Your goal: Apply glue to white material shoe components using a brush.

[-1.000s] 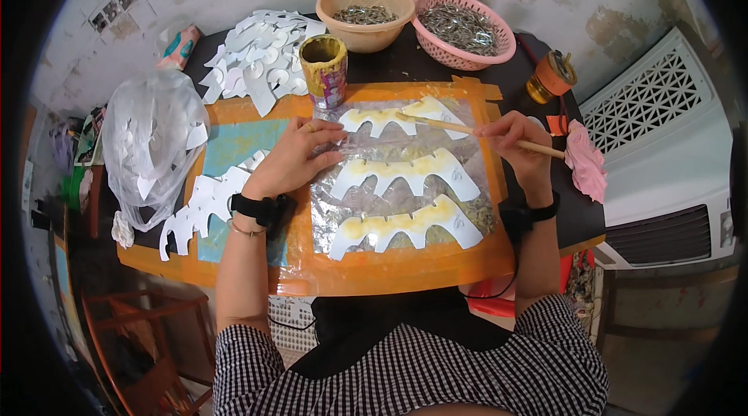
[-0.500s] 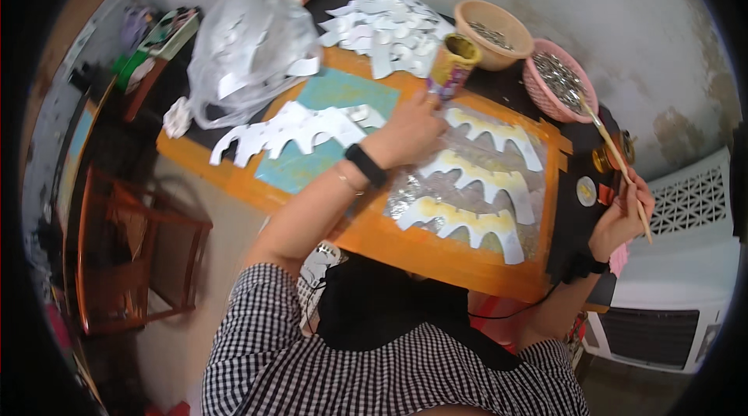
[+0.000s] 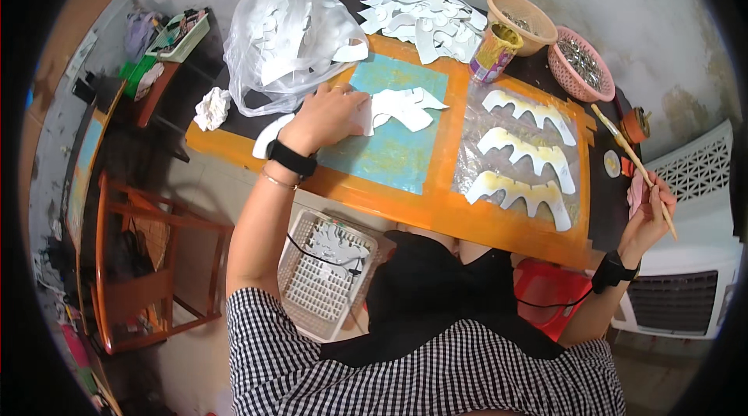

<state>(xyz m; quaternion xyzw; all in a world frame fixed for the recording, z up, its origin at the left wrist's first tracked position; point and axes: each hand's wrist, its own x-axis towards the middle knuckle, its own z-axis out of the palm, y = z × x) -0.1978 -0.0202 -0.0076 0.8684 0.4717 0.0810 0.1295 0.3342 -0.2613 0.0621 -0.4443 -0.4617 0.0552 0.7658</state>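
My left hand is over a loose pile of white scalloped cut-out pieces on the blue sheet at the table's left. Its fingers curl down onto them, with the fingertips partly hidden. A brush with a long wooden handle is gripped in my right hand, off the table's right edge, its bristle end pointing up and left. Between the hands, three white scalloped pieces lie in rows on a clear plastic sheet. Yellowish paste coats their upper edges.
Behind stand a bulging clear plastic bag of white pieces, a heap of white pieces, a paste-smeared tin, a beige bowl and a pink basket of small metal parts. A wooden chair stands left, a crate below.
My left hand has moved left from beside the tin to the white pieces on the blue sheet. The brush has come away from the pink basket's rim. The whole view has shifted.
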